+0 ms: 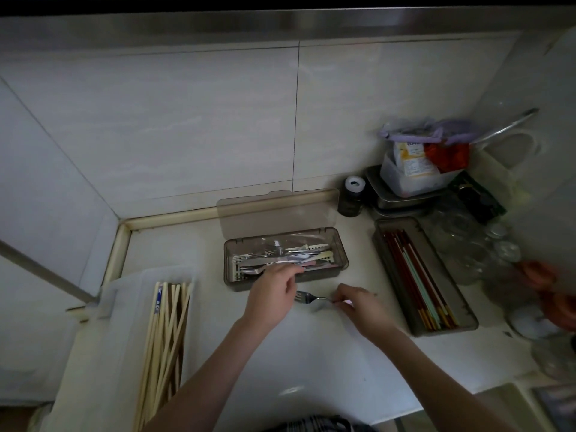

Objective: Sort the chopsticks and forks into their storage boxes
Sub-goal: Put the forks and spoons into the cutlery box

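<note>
My right hand (358,305) pinches the handle end of a small metal fork (311,297) between thumb and fingertips, holding it level just above the white counter (327,353), its tines pointing left toward my other hand. My left hand (274,294) reaches over the near wall of the open smoky-grey cutlery box (285,258), fingers curled onto the handle of another fork (252,269) lying among the cutlery inside; I cannot tell whether they fully grip it or only rest on it. That box's clear lid (277,210) stands up behind it against the tiled wall. Right of my hands, well apart from the fork, sits a second grey box (425,275), angled, holding red, green and yellow-tipped chopsticks (417,279). On my far left a translucent white tray (103,338) carries a loose bundle of pale wooden chopsticks (165,344). In the back right corner stand a small dark jar (352,198), stacked containers with packets (414,173), and some glass jars (473,244).
</note>
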A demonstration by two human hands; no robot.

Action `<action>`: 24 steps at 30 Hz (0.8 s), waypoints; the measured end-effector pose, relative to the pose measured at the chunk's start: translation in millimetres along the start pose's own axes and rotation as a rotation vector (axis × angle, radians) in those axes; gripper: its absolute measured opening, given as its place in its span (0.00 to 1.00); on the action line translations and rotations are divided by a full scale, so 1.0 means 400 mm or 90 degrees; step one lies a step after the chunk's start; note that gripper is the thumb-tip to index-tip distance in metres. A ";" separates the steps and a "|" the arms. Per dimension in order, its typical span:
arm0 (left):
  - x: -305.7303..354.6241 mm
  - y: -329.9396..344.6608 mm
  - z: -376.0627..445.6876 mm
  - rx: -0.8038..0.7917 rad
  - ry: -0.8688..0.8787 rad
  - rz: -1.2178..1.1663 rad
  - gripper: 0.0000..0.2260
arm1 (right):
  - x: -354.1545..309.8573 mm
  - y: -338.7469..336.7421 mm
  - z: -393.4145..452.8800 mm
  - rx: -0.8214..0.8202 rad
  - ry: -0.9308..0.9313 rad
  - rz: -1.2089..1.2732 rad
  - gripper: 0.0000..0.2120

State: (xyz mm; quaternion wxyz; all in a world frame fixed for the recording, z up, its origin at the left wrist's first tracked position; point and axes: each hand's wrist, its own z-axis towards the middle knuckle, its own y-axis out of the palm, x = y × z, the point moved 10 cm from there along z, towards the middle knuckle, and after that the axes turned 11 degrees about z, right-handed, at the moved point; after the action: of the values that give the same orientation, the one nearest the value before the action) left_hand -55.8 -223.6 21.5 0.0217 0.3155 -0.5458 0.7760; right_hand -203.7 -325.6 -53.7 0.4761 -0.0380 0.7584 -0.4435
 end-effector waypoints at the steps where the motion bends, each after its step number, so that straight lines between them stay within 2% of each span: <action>1: 0.002 0.009 -0.003 -0.002 -0.010 -0.017 0.13 | -0.010 0.002 -0.002 0.012 -0.004 -0.004 0.02; 3: 0.000 0.041 -0.008 -0.057 -0.036 -0.049 0.12 | -0.035 0.005 -0.003 0.027 -0.033 -0.012 0.03; 6: 0.007 0.112 -0.026 -0.234 -0.038 -0.027 0.10 | -0.090 0.004 0.002 0.040 -0.103 0.013 0.04; 7: 0.011 0.121 -0.030 -0.260 -0.032 -0.012 0.09 | -0.105 0.004 0.004 0.042 -0.115 0.020 0.05; 11: -0.018 0.110 -0.020 -0.228 -0.082 -0.025 0.07 | -0.136 -0.006 0.000 0.080 -0.146 0.053 0.06; 15: -0.047 0.039 0.024 -0.162 -0.127 -0.084 0.06 | -0.127 -0.120 -0.075 0.378 -0.120 0.086 0.17; 17: -0.078 -0.002 0.050 -0.134 -0.170 -0.119 0.06 | -0.096 -0.142 -0.097 0.443 -0.077 0.103 0.18; 20: -0.142 -0.049 0.087 -0.080 -0.229 -0.144 0.07 | -0.034 -0.095 -0.077 0.354 -0.021 0.050 0.20; 24: -0.208 -0.061 0.127 -0.052 -0.272 -0.112 0.06 | 0.032 0.016 -0.040 0.112 0.068 -0.046 0.25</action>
State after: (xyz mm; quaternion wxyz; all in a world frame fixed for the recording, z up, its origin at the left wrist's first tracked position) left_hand 43.5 -231.6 9.6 -0.0144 0.5178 -0.5394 0.6638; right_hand -220.4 -317.7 -64.5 0.4203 0.0004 0.7389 -0.5267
